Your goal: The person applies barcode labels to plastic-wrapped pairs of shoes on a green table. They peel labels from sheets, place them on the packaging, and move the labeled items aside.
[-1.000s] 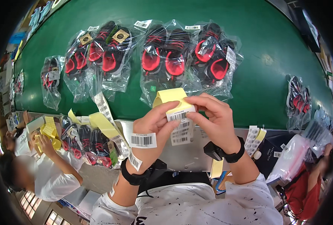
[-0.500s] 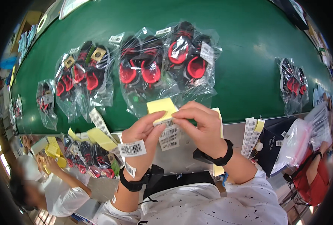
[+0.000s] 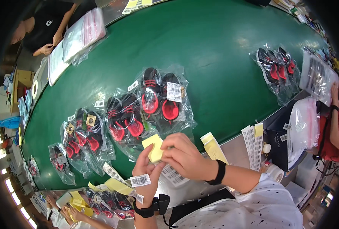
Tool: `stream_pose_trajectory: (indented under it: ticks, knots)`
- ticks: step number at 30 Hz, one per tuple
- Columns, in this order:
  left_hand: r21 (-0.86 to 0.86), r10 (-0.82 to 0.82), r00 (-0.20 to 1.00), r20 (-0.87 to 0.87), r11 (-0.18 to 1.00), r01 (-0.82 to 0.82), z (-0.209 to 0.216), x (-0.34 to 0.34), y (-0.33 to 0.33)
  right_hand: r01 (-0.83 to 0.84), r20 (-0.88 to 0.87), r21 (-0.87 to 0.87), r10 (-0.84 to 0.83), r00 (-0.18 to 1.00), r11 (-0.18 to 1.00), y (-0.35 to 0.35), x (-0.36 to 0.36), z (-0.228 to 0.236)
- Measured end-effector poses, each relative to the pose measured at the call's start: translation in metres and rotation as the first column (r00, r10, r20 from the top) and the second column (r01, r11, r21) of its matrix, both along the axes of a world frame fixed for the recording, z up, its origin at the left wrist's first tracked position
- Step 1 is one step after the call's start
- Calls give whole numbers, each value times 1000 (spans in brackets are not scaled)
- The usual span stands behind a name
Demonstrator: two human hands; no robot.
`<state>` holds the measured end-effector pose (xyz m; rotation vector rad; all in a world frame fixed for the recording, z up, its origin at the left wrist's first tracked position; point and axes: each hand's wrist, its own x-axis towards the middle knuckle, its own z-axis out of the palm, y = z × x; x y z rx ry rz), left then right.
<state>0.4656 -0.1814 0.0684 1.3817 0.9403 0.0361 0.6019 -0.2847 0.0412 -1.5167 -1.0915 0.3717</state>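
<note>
Both hands are pinching a yellow sticker sheet, left hand and right hand grips clamped on it, near bagged shoes.

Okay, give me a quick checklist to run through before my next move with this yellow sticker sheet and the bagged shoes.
1. Yellow sticker sheet pinched between left hand and right hand: ok.
2. Barcode label stuck on the back of the left hand, ready: ok.
3. Nearest bag of shoes lies on the green belt, in front of the hands: ok.
4. That bag already carries a white label: ok.
5. Sticker peeled from the sheet: cannot tell, fingers hide it.
6. Spare label strips beside the right arm: ok.
</note>
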Motion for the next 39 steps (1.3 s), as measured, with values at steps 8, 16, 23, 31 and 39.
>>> stream_pose_trajectory:
  ticks: [8, 16, 23, 31, 39]
  knots:
    - [99, -58, 998, 6, 993, 57, -11, 21, 0, 292, -682, -24, -230, 695, 956, 2, 101, -25]
    - [-6, -7, 998, 64, 1000, 7, -19, 18, -8, 194, -825, -246, -310, 472, 950, 40, 225, -140]
    - [-51, 38, 995, 87, 998, -34, -22, 25, -14, 196, -723, -376, -419, 550, 906, 65, 221, -162]
    - [-2, 35, 996, 86, 999, -35, -22, 26, -15, 506, 209, -481, -467, 859, 716, 88, 179, -156]
    - [-33, 35, 999, 19, 999, -34, -4, 31, -21, 513, 330, -661, -402, 854, 549, 10, 233, -125]
